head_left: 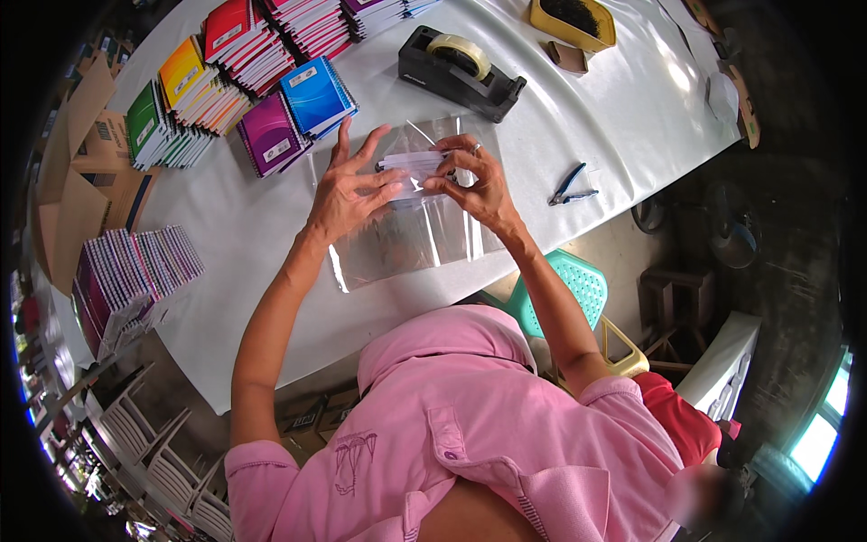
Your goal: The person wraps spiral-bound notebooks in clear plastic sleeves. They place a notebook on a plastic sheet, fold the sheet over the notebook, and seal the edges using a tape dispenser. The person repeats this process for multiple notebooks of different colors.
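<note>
A small bundle with pale, layered edges [412, 163] stands in front of me among clear plastic; its kind is hard to make out. My left hand [352, 191] is at its left side, thumb and forefinger close together on the plastic, the other fingers raised and spread. From the right, my right hand [474, 185] pinches the same plastic with curled fingers; a ring shows on one finger. Beneath both hands lies a flat clear plastic bag [397, 246] on the white-covered table [271, 339].
Stacks of spiral notebooks, including a blue one [318, 95] and a purple one [269, 140], stand far left. A black tape dispenser [461, 77] sits beyond my hands. Blue-handled nippers [571, 185] lie to the right, and a yellow tub [578, 23] stands at the back. Left is an open carton [113, 163].
</note>
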{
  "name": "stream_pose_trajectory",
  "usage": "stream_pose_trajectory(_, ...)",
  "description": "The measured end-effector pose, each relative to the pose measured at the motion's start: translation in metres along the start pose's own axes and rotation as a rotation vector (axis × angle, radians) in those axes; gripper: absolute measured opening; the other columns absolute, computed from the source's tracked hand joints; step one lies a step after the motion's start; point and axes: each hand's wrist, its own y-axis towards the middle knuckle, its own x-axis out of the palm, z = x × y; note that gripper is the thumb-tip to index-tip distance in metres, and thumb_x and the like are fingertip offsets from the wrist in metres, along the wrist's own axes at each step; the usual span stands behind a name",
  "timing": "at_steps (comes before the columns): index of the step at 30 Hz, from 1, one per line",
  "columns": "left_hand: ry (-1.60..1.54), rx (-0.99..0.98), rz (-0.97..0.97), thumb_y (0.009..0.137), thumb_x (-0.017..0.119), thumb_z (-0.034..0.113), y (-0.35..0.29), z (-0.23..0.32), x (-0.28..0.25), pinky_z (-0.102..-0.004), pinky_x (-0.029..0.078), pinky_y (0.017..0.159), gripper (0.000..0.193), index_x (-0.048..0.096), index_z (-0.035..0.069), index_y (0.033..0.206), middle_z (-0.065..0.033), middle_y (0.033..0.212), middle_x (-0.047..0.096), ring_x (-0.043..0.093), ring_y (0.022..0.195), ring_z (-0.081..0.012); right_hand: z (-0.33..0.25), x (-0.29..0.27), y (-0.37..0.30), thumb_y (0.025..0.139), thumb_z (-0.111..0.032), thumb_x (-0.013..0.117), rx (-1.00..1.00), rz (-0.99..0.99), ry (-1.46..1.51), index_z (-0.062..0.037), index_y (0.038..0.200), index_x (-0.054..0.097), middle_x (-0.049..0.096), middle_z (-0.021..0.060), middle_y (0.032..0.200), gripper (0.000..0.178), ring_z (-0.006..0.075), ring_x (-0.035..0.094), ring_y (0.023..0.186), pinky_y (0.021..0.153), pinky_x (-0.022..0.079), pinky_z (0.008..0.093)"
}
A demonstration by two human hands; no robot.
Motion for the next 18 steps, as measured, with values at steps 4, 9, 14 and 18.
stream_pose_trajectory(4,-0.253,-0.120,0.029,0.075,0.076,0.011,0.007,-0.006,0.002,-0.0433,0.028,0.113,0.037,0.072,0.017,0.111,-0.0052,0.141,0.050,0.022,0.143,-0.0320,-0.001,-0.004,0.012,0.067,-0.019,0.084,0.080,-0.022,0.032,-0.0037,0.083,0.064,0.065,0.0109,0.096,0.029,0.0270,0.063,0.086,0.076,0.048,0.0382)
stream_pose_trajectory(9,-0.778,-0.478,-0.044,0.073,0.076,0.011,0.024,-0.001,-0.001,-0.0351,0.028,0.112,0.048,0.067,0.010,0.120,-0.0071,0.137,0.055,0.033,0.139,-0.0260,0.004,-0.009,0.023,0.063,-0.017,0.086,0.274,-0.057,0.105,-0.0031,0.085,0.066,0.065,0.0054,0.091,0.032,0.0195,0.061,0.086,0.074,0.043,0.0312)
stream_pose_trajectory(14,-0.942,-0.567,-0.565,0.073,0.075,0.019,0.052,-0.023,-0.020,-0.0357,0.024,0.114,0.051,0.065,0.007,0.122,-0.0077,0.136,0.055,0.041,0.135,-0.0232,0.008,-0.009,0.024,0.065,-0.005,0.081,0.476,-0.154,0.399,-0.0047,0.083,0.073,0.056,-0.0007,0.087,0.019,0.0140,0.055,0.086,0.067,0.036,0.0245)
stream_pose_trajectory(18,-0.598,-0.342,-0.802,0.076,0.075,0.022,0.063,-0.038,-0.024,-0.0436,0.017,0.117,0.050,0.064,0.004,0.121,-0.0121,0.143,0.047,0.033,0.140,-0.0275,0.000,-0.002,0.022,0.068,0.001,0.074,0.408,-0.149,0.417,-0.0075,0.081,0.075,0.053,-0.0007,0.088,0.016,0.0134,0.054,0.088,0.073,0.041,0.0257)
